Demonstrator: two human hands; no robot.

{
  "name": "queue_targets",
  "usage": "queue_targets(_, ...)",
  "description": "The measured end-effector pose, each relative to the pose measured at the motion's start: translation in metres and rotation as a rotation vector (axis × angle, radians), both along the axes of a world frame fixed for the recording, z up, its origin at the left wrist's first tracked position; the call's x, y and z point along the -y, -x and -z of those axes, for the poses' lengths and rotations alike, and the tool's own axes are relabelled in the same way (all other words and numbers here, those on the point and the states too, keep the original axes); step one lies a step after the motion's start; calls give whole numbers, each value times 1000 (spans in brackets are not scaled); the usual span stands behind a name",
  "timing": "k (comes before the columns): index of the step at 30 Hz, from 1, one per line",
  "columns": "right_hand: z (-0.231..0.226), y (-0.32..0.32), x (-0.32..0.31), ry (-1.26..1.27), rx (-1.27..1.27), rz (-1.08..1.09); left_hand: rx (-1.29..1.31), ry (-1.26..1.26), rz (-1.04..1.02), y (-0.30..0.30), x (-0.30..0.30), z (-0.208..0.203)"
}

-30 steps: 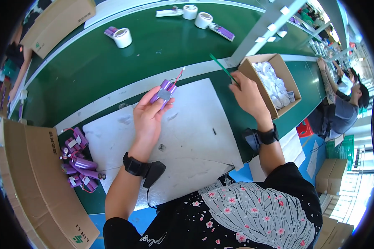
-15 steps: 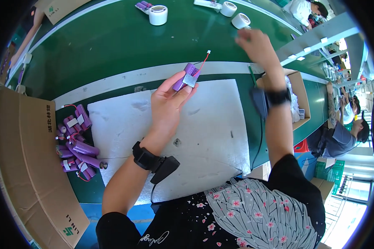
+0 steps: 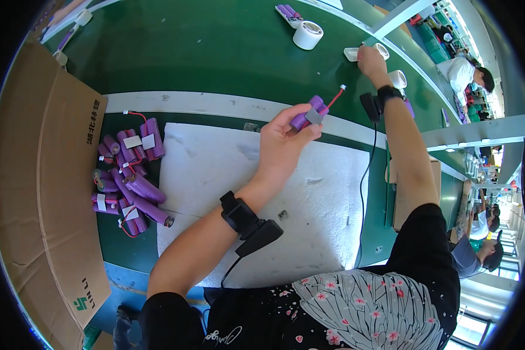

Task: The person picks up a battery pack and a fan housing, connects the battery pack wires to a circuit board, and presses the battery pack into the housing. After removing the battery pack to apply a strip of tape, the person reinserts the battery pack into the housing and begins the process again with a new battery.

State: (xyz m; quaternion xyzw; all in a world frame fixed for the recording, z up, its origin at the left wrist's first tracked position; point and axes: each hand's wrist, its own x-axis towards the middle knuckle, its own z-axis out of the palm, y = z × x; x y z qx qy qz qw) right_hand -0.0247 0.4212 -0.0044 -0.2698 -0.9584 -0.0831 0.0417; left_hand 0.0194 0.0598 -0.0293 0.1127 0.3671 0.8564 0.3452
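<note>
The widest area is taken up by a green tabletop [image 3: 216, 52], crossed by a pale strip [image 3: 204, 104]. Its left side is flanked by a large cardboard box [image 3: 46, 192]. A white foam sheet [image 3: 216, 157], marked with dark smudges, is laid on the near part. To the right, a smaller carton [image 3: 400, 213] is partly covered by the right forearm. Between box and sheet, a loose pile of purple cells [image 3: 146, 188] is heaped, some fitted with white labels and red wires.

Of the two hands, the left hand [image 3: 286, 137] is closed around a purple battery pack [image 3: 300, 121], pinched between thumb and fingers and seen over the pale strip just past the sheet's far edge. The right hand [image 3: 372, 61] is stretched to the far side, its fingers curled beside a white roll [image 3: 382, 51]; whether the roll is gripped cannot be told. A second roll [image 3: 397, 79] is seen near that wrist, and a third roll [image 3: 307, 36] is set farther left. On the pack, a grey patch [image 3: 314, 116] is borne, and a red lead [image 3: 335, 97] is tipped with a small white connector [image 3: 343, 87].
</note>
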Motion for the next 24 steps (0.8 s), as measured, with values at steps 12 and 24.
queue_targets(12, -57, -169, 257, 579, -312, -779, -228, 29, -423, 19, 5, -6)
queue_targets(24, -53, -205, 305, 1532, -674, -324, -754, 192, -243, -35, 56, -68)
